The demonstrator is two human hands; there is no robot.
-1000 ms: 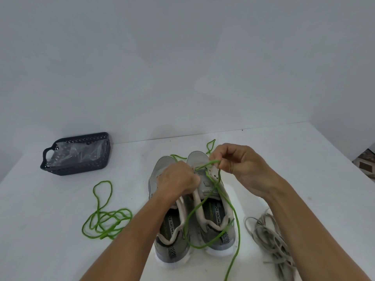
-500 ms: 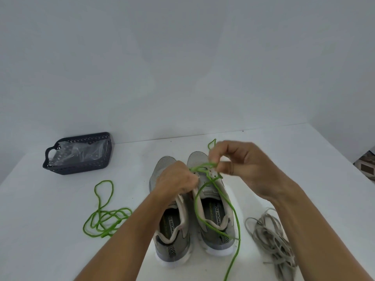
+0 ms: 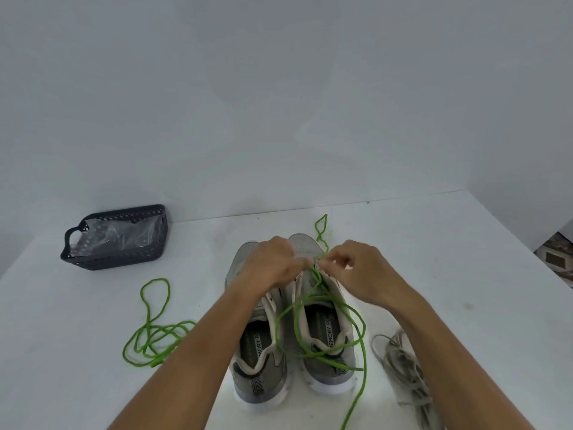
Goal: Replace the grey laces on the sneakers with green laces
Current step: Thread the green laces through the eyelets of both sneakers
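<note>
Both forearms reach in from the bottom edge and meet over the forepart of the pair of sneakers (image 3: 294,330), which stand side by side, toes away from the person, on the white table (image 3: 449,259). The left hand (image 3: 273,265) lies knuckles-up across the left sneaker (image 3: 260,352), its fingers curled down toward the eyelet area of the right sneaker (image 3: 325,336); what its fingertips grip is hidden under the hand. The right hand (image 3: 356,268) is bent at the wrist with thumb and forefinger closed in a pinch on the green lace (image 3: 359,324) at the lowest eyelets of the right sneaker, the other fingers loosely curled. From that pinch the thin round cord loops over the shoe's open collar and trails off the near edge, while a small loop shows beyond the toes. The sneakers are grey knit mesh with pale lining and white soles. A second green lace (image 3: 155,333) lies coiled on the table to the left, the grey laces (image 3: 403,364) in a limp heap to the right. Far left sits a dark perforated plastic basket (image 3: 124,256) holding crumpled clear plastic (image 3: 117,237).
</note>
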